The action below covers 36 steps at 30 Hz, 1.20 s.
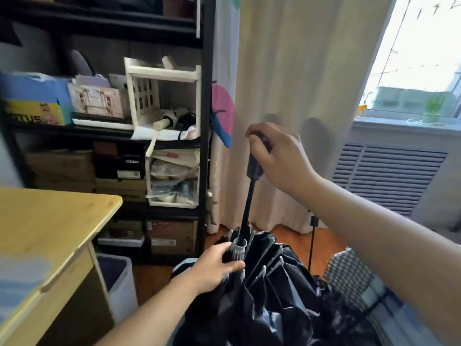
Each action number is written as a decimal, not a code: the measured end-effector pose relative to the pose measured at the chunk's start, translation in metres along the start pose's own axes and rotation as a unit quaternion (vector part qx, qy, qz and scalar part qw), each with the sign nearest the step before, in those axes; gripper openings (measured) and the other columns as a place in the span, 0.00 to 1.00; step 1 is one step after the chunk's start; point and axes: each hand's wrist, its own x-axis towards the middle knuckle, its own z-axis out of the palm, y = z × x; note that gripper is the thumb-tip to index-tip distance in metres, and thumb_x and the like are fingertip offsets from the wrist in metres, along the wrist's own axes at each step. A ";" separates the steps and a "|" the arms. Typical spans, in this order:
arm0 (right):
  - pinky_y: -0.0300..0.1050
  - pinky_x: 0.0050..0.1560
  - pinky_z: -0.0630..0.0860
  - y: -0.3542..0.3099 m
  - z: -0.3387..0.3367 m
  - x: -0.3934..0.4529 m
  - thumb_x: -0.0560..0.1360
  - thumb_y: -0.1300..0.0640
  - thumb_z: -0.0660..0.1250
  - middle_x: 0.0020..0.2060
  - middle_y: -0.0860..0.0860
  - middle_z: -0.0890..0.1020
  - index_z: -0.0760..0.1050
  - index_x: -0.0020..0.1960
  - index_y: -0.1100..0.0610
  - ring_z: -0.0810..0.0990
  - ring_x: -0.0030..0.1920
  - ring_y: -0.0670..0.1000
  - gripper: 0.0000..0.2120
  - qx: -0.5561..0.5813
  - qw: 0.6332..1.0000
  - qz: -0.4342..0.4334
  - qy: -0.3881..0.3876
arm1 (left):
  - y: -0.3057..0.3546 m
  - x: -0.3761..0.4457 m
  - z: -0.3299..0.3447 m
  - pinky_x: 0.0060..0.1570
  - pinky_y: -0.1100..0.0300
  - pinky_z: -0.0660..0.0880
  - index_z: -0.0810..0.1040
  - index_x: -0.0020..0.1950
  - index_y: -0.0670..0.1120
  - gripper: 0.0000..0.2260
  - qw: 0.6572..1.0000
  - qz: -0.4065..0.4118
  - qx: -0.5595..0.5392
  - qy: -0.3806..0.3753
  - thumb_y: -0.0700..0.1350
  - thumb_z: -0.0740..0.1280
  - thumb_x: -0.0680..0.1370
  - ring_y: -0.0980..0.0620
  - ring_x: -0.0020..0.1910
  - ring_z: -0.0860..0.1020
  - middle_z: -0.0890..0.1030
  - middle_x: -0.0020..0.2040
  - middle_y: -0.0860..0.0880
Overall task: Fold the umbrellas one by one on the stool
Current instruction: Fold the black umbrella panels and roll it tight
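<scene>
A black shelf unit (204, 121) crammed with boxes stands behind a wooden table (50, 233). In front, low and centre, a black umbrella (274, 295) points handle-up, its canopy collapsed in loose folds. The right hand (277, 156) grips the handle (254, 168) at the top. The left hand (214, 267) grips the canopy's gathered top, around the shaft.

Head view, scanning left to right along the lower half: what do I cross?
Wooden table → white bin → left hand gripping the black umbrella → checked umbrella.
</scene>
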 end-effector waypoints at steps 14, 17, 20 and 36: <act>0.39 0.50 0.77 0.052 0.100 -0.099 0.83 0.57 0.64 0.51 0.48 0.80 0.80 0.65 0.57 0.78 0.46 0.42 0.12 0.013 0.995 -0.014 -0.093 | -0.025 0.006 -0.007 0.47 0.71 0.73 0.86 0.52 0.45 0.08 0.992 0.017 -0.126 0.027 0.46 0.76 0.75 0.64 0.45 0.81 0.87 0.48 0.51; 0.38 0.54 0.77 0.051 0.109 -0.108 0.83 0.57 0.64 0.53 0.47 0.80 0.79 0.65 0.57 0.78 0.50 0.42 0.13 0.029 0.995 -0.020 -0.091 | -0.029 0.002 -0.006 0.50 0.63 0.76 0.86 0.50 0.46 0.06 0.991 0.014 -0.124 0.045 0.46 0.77 0.75 0.57 0.48 0.83 0.87 0.47 0.50; 0.36 0.54 0.75 0.047 0.114 -0.112 0.83 0.58 0.65 0.52 0.47 0.79 0.78 0.66 0.57 0.79 0.51 0.45 0.13 0.034 0.994 -0.033 -0.096 | -0.029 -0.005 -0.007 0.56 0.58 0.76 0.86 0.49 0.48 0.04 0.992 0.009 -0.113 0.060 0.44 0.77 0.75 0.51 0.53 0.83 0.87 0.47 0.51; 0.49 0.40 0.73 0.018 0.042 -0.087 0.82 0.41 0.53 0.36 0.50 0.73 0.69 0.47 0.52 0.76 0.36 0.56 0.16 -0.308 0.903 0.047 -0.297 | 0.006 -0.023 0.024 0.45 0.71 0.71 0.85 0.50 0.54 0.05 0.993 0.015 -0.011 0.113 0.44 0.74 0.78 0.67 0.47 0.80 0.85 0.44 0.60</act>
